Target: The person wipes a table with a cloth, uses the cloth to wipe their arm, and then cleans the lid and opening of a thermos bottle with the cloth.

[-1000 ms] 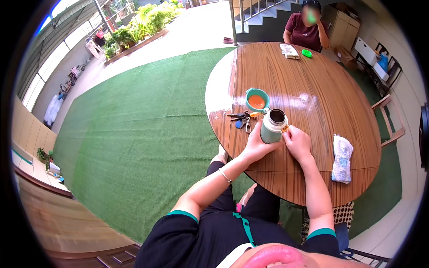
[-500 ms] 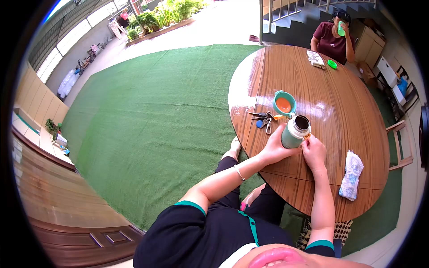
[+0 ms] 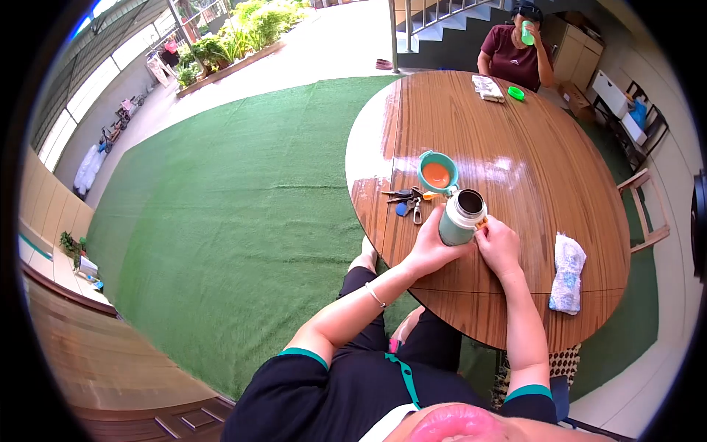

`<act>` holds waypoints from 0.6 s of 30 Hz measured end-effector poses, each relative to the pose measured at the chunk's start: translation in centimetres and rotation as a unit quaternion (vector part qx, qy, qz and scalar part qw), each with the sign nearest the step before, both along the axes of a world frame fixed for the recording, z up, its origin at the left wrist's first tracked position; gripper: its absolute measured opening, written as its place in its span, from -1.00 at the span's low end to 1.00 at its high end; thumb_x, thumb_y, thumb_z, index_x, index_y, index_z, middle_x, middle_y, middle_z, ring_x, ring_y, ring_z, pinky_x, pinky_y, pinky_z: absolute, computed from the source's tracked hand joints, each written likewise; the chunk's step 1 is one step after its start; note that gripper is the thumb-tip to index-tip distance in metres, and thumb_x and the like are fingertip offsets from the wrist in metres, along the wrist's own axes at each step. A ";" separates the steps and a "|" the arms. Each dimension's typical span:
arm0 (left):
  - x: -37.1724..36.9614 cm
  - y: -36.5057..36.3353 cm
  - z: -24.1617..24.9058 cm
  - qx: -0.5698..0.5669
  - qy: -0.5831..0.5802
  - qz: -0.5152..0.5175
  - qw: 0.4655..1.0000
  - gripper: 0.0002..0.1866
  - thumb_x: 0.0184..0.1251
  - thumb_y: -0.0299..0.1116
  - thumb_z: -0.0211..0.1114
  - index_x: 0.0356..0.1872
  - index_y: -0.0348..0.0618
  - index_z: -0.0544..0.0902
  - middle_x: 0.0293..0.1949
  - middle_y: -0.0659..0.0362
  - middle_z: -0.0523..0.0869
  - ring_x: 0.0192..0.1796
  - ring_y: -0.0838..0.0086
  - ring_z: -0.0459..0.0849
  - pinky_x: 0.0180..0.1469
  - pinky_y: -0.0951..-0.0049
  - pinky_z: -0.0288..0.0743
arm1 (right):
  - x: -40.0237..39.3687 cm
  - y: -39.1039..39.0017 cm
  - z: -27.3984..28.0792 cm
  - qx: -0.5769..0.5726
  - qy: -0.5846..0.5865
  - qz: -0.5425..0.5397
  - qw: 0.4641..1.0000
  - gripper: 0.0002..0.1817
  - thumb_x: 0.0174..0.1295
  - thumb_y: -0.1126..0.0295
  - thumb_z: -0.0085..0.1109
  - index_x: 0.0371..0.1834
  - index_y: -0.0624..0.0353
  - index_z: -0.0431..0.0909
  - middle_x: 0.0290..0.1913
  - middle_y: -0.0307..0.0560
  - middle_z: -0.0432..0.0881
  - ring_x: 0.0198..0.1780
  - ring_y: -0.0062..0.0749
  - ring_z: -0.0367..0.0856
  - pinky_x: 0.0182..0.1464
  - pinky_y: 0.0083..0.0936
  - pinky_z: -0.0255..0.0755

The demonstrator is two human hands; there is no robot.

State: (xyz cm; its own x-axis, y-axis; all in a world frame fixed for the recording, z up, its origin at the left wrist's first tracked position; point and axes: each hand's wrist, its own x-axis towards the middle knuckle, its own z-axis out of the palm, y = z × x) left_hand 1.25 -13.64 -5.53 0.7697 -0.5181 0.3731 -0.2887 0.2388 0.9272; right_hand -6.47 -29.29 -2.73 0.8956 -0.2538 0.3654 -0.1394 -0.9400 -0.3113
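Note:
A light green thermos bottle (image 3: pixel 455 230) with a white neck stands near the table's front edge, its lid off and its mouth uncovered, dark inside. Around its lower left side wraps my left hand (image 3: pixel 434 249). My right hand (image 3: pixel 498 244) is closed at its right side, by a small orange-yellow piece at the neck; the fingertips are partly hidden. Just behind the bottle lies the teal lid (image 3: pixel 439 171), orange inside. Left of the bottle is a bunch of keys (image 3: pixel 409 199) with a blue tag and a metal clip.
On the round wooden table (image 3: pixel 501 132) a rolled white and blue towel (image 3: pixel 567 274) lies at the right. Across it a person drinks from a green bottle (image 3: pixel 527 33), near a folded cloth (image 3: pixel 487 88) and a green lid (image 3: pixel 516 93). A wooden chair (image 3: pixel 642 210) stands at right.
My view has shifted slightly, so the scene sits further left in it. Both hands keep their hold at the thermos bottle. The person across still drinks.

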 end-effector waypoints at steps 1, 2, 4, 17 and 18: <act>0.0 0.1 0.2 -0.003 0.003 -0.002 1.000 -0.25 -0.01 -0.35 0.64 0.22 -0.21 0.43 0.06 0.10 0.65 0.13 0.42 0.62 0.22 0.31 0.51 | 0.4 -0.5 -1.0 0.020 -0.011 0.002 1.000 -0.78 0.23 0.24 0.24 -0.39 0.15 0.51 -0.42 0.05 0.65 -0.33 0.06 0.67 -0.31 -0.06 0.51; -0.2 0.1 0.2 -0.009 0.008 -0.006 1.000 -0.25 -0.02 -0.37 0.64 0.23 -0.20 0.43 0.06 0.11 0.65 0.13 0.41 0.63 0.23 0.31 0.51 | 0.5 -1.1 -1.9 0.038 -0.022 0.002 0.999 -0.77 0.24 0.23 0.24 -0.39 0.15 0.50 -0.42 0.05 0.65 -0.33 0.06 0.67 -0.31 -0.06 0.51; 0.0 0.1 -0.1 0.011 0.006 -0.006 1.000 -0.23 -0.02 -0.38 0.64 0.24 -0.20 0.42 0.07 0.11 0.65 0.14 0.41 0.63 0.23 0.31 0.51 | 0.7 -2.3 -3.3 0.082 0.022 -0.020 0.996 -0.79 0.29 0.20 0.23 -0.34 0.10 0.60 -0.29 0.07 0.66 -0.18 0.06 0.66 -0.14 -0.07 0.54; 0.3 -0.1 -0.2 0.011 0.003 -0.007 1.000 -0.19 -0.04 -0.33 0.65 0.26 -0.21 0.41 0.07 0.07 0.66 0.14 0.39 0.65 0.22 0.29 0.52 | 0.8 -2.2 -2.7 0.100 0.050 -0.030 0.993 -0.73 0.33 0.10 0.14 -0.30 0.06 0.61 -0.22 0.10 0.70 -0.14 0.10 0.68 -0.09 -0.02 0.53; 0.3 -0.1 -0.3 0.011 0.003 -0.007 1.000 -0.19 -0.05 -0.33 0.65 0.26 -0.21 0.41 0.07 0.07 0.66 0.13 0.39 0.65 0.22 0.29 0.52 | 0.8 -2.2 -2.8 0.103 0.050 -0.030 0.993 -0.73 0.33 0.11 0.12 -0.30 0.07 0.60 -0.22 0.11 0.70 -0.14 0.12 0.68 -0.09 -0.01 0.53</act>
State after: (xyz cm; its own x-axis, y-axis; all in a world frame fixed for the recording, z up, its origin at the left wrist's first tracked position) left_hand 1.51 -13.72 -5.86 0.7648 -0.5360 0.3574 -0.2805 0.2224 0.9337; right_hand -5.71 -31.46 -5.49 0.9059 -0.3680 0.2097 -0.2338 -0.8473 -0.4769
